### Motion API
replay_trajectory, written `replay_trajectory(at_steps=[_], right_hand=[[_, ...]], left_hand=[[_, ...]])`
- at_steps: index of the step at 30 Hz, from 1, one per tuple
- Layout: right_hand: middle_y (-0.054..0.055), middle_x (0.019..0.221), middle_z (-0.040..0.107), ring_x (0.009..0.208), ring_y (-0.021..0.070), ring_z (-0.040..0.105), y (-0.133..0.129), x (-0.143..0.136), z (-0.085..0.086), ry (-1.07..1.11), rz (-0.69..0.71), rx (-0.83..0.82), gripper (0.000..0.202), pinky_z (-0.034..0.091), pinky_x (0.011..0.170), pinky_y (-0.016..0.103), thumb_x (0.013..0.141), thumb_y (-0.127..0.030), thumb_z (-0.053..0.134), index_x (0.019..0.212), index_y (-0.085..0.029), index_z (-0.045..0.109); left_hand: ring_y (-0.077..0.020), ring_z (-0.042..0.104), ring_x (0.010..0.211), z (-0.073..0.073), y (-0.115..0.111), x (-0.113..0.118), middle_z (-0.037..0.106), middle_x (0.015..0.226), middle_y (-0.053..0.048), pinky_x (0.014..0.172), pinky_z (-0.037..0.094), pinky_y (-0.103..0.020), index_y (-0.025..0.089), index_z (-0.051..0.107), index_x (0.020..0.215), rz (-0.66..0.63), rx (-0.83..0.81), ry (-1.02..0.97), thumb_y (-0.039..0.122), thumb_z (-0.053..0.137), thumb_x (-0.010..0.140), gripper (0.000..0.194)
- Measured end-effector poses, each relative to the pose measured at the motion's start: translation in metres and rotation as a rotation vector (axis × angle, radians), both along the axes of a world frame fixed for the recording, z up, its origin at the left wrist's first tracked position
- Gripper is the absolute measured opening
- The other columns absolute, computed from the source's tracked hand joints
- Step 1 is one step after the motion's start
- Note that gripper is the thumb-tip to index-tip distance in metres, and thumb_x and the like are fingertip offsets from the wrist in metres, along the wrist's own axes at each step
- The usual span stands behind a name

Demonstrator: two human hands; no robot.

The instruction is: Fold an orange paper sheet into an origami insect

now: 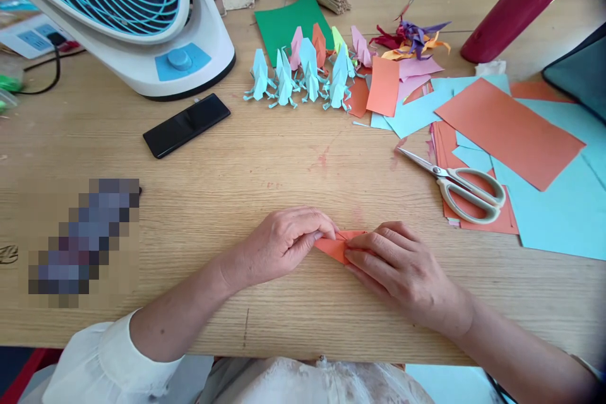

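Note:
A small piece of folded orange paper lies low over the table between my hands. My left hand pinches its left corner between thumb and forefinger. On the other side my right hand has its fingers closed over the paper's right part and hides it. Farther back stands a group of folded paper figures with legs: several light blue ones in front, with pink, orange and yellow-green ones behind. White-handled scissors lie to the right of my right hand, blades closed.
Orange sheets and light blue sheets overlap at the right. A red bottle stands behind them. At the left are a white fan, a black phone and a blurred-out object. A green sheet lies behind the figures.

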State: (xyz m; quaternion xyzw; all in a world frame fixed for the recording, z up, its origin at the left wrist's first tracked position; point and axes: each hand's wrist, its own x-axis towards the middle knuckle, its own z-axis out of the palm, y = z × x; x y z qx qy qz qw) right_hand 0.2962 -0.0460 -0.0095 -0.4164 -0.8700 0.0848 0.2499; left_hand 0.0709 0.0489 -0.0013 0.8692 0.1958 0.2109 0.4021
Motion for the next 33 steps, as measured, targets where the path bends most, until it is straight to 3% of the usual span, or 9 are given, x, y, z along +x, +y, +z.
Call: replay_trajectory(at_steps=[6,11,17,23,27,30,33], right_hand=[[0.005,0.097,0.071,0.079,0.0142,0.060,0.001,0.000,0.001,0.004,-0.002,0.010,0.012,0.043,0.078,0.033,0.096,-0.011,0.054,0.096,-0.017,0.065],[0.005,0.093,0.071,0.082,0.0153,0.062,0.002,0.001,0.002,0.021,-0.015,0.007,0.012,0.045,0.078,0.033,0.097,-0.014,0.054,0.095,-0.018,0.066],[0.005,0.098,0.072,0.084,0.0154,0.063,-0.001,0.004,0.000,0.020,-0.018,-0.001,0.014,0.045,0.080,0.034,0.096,-0.011,0.054,0.097,-0.017,0.066],[0.003,0.093,0.072,0.077,0.0144,0.061,0.000,0.001,0.001,-0.002,-0.037,0.026,0.013,0.043,0.078,0.034,0.096,-0.013,0.054,0.096,-0.018,0.066],[0.003,0.091,0.072,0.078,0.0148,0.061,0.001,0.000,0.002,-0.015,-0.032,0.035,0.012,0.042,0.078,0.034,0.095,-0.011,0.055,0.094,-0.017,0.065],[0.002,0.090,0.072,0.076,0.0144,0.061,0.000,0.000,0.002,-0.021,-0.035,0.028,0.014,0.042,0.079,0.035,0.095,-0.009,0.053,0.097,-0.017,0.065],[0.002,0.091,0.071,0.075,0.0139,0.060,-0.001,0.001,0.001,-0.021,-0.034,0.022,0.017,0.043,0.081,0.035,0.095,-0.008,0.051,0.098,-0.018,0.064]], left_hand=[[-0.0182,0.061,0.101,0.004,-0.010,0.003,0.070,0.109,-0.007,0.092,0.052,-0.034,0.017,0.068,0.100,-0.080,0.291,0.066,0.020,0.060,0.094,0.010],[-0.0184,0.059,0.092,-0.002,-0.026,0.012,0.071,0.098,-0.004,0.084,0.053,-0.034,0.017,0.067,0.090,0.048,0.531,0.146,0.024,0.060,0.094,0.011],[-0.0183,0.059,0.090,-0.005,-0.033,0.016,0.070,0.094,-0.003,0.086,0.052,-0.035,0.017,0.067,0.086,0.102,0.658,0.177,0.017,0.056,0.095,0.013],[-0.0165,0.062,0.088,-0.005,-0.030,0.015,0.070,0.093,-0.004,0.083,0.053,-0.032,0.017,0.066,0.090,0.110,0.497,0.136,0.026,0.057,0.096,0.015],[-0.0161,0.064,0.094,-0.004,-0.019,0.008,0.070,0.102,-0.005,0.084,0.053,-0.030,0.017,0.065,0.095,0.062,0.264,0.047,0.020,0.060,0.093,0.006],[-0.0151,0.065,0.098,-0.002,-0.006,0.001,0.068,0.103,-0.006,0.086,0.053,-0.029,0.016,0.063,0.094,0.216,0.078,-0.081,0.013,0.055,0.094,0.009],[-0.0146,0.065,0.091,0.001,0.005,-0.004,0.068,0.093,-0.004,0.081,0.053,-0.028,0.016,0.064,0.092,0.414,0.053,-0.110,0.013,0.053,0.094,0.011]])
